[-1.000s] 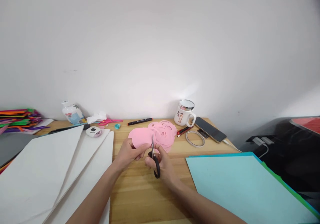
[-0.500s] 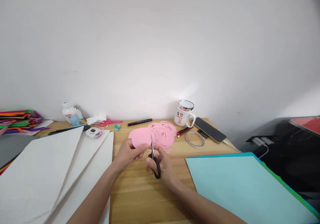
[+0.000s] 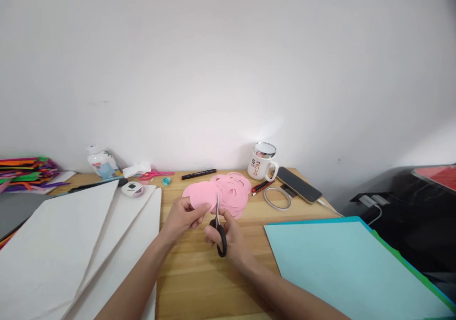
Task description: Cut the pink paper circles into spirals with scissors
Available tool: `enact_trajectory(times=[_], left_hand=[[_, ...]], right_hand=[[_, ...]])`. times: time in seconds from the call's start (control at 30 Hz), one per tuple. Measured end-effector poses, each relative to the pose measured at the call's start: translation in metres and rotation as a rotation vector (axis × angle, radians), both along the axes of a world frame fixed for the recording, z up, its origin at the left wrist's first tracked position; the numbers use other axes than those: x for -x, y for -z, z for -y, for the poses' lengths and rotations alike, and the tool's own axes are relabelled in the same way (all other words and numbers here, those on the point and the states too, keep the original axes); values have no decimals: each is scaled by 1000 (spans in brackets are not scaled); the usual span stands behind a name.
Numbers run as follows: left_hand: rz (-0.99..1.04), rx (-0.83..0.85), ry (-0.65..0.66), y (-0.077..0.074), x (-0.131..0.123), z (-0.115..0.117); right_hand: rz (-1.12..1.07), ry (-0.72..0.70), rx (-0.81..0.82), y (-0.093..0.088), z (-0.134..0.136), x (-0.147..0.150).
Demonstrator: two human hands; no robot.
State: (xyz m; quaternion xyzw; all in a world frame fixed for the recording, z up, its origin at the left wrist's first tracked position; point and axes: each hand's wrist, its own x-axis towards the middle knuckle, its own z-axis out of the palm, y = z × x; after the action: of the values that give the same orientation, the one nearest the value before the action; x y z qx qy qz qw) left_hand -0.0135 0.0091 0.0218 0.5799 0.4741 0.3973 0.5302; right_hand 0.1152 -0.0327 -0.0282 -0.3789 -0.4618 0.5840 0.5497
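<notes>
Between thumb and fingers, my left hand pinches the lower edge of a round pink paper piece. More pink paper shows at its left edge, partly behind it. My right hand grips black-handled scissors, blades pointing away from me at the right edge of the round piece. Whether the blades are fully closed is too small to tell. Just behind the scissors lies a heap of pink paper pieces, some with cut-out holes.
A white mug, a phone on a cable and a tape roll stand right of the heap. Light blue sheets lie front right, white boards front left. Behind are a black marker and pink scissors.
The round pink piece has shifted slightly right in my left hand, uncovering more pink paper at its left. The scissors' handles have turned a little to the left.
</notes>
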Motion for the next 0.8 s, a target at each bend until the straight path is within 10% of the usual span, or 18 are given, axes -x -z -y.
enact_trajectory(times=[0.8], left_hand=[[33,0,6,-5,0,1]], right_hand=[[39,2,-5,-3,-3,-5]])
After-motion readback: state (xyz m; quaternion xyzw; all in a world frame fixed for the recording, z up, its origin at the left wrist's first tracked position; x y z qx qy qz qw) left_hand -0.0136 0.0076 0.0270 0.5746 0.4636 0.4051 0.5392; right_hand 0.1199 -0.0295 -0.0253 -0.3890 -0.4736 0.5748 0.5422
